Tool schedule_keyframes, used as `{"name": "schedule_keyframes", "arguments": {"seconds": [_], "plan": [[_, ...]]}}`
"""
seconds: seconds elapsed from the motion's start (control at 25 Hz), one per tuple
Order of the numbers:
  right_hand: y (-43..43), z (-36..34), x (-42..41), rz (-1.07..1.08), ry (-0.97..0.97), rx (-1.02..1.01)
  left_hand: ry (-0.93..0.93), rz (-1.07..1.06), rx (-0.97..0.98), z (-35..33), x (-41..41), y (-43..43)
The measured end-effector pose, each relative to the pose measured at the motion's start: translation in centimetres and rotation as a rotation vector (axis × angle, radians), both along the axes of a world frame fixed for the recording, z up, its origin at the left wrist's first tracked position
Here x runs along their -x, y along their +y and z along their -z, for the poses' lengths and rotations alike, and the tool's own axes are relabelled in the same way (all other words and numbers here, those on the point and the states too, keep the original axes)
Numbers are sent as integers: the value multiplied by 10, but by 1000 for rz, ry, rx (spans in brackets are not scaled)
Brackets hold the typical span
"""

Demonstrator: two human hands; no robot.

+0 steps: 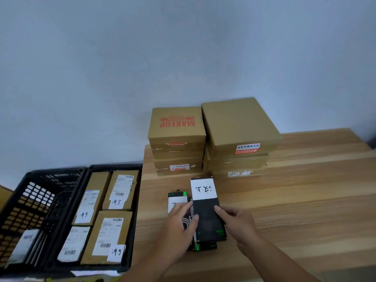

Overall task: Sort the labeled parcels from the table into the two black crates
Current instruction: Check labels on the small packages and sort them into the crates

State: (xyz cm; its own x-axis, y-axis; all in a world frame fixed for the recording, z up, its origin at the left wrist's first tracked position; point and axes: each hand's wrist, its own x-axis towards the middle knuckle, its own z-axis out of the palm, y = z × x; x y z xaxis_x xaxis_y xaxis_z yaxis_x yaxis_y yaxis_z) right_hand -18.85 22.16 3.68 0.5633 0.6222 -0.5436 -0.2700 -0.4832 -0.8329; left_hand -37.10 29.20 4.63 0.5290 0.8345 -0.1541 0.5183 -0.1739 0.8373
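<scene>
Both hands hold 1 slim black parcel over the near edge of the wooden table, just above or resting on other black packs; which of the 2 cannot be told. A second black parcel shows to its left. The left hand grips the held parcel's left long edge with the thumb curled over the top face, and the right hand pinches its right long edge. The parcel's long axis runs away from the person, leaning slightly to the left at the far end, where its white label with handwritten characters faces up. Both crates lie to the left of the grip, off the table's left edge and lower than its top: the right crate sits just beside the table and holds 4 brown parcels, while the left crate lies beyond it. The left hand is nearer to both, so the carry probably goes sideways across the parcel's long axis, then down. 2 stacks of cardboard boxes stand behind.
</scene>
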Motion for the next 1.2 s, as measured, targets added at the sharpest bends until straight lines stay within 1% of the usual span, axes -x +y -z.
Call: {"name": "schedule_keyframes", "arguments": {"seconds": [0.08, 0.2, 0.4, 0.56, 0.68, 0.76, 0.8, 0.88, 0.96, 1.08, 1.2], "plan": [[2, -14, 2, 2, -13, -44, -19, -11, -28, -10, -2, 3], [2, -24, 5, 6, -32, -85, -56, -28, 10, -18, -6, 1], [-2, -33, 11, -11, -108, -196, -216, -80, 261, -23, -14, -3], [-6, -31, 19, -75, -124, -290, -232, -37, 346, -23, -16, -7], [-8, -29, 19, -104, -91, -298, -260, -48, 386, -23, -16, -7], [-8, -28, 16, -128, -75, -243, -305, -54, 460, -24, -15, -5], [-7, -27, 15, -145, -44, -204, -341, -49, 512, -25, -15, -4], [-7, -27, 15, -190, 88, -152, -396, -54, 610, -25, -16, -4], [-8, -27, 15, -210, 188, -149, -397, -76, 662, -25, -16, -5], [-9, -21, 13, -109, 197, -181, -357, -90, 642, -30, -16, -7], [-10, -15, 7, -3, 165, -193, -401, -168, 606, -35, -15, -4]]}}
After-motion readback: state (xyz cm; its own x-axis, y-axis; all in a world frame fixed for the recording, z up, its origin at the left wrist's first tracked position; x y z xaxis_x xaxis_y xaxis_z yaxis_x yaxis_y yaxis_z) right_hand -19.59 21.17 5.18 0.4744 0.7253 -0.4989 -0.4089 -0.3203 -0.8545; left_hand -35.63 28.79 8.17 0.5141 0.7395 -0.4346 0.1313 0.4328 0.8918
